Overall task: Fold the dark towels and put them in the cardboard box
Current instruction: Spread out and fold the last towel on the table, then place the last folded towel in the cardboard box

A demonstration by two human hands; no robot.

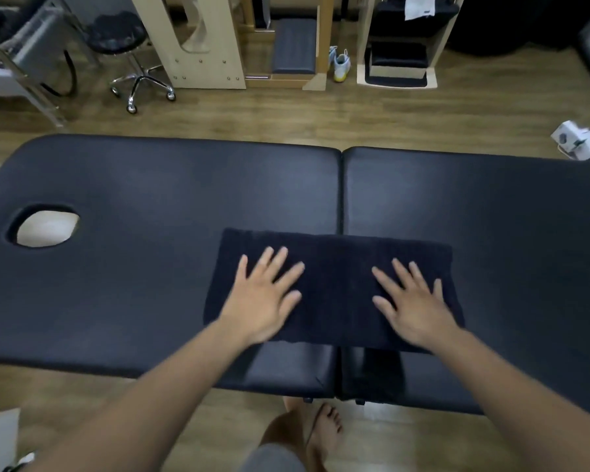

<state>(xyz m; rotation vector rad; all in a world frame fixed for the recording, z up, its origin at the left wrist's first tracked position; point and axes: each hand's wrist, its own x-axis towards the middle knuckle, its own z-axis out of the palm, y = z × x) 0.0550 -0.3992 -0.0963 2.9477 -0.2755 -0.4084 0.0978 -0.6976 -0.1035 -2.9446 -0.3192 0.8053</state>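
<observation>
Pressing dark towel | left hand, right hand flat, fingers spread | apparently folded | massage table

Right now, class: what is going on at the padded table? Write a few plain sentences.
A person lays both hands, left hand and right hand, flat with fingers spread on a dark towel lying on the black padded table near its front edge. The towel looks folded into a long rectangle that spans the table's middle seam.
</observation>
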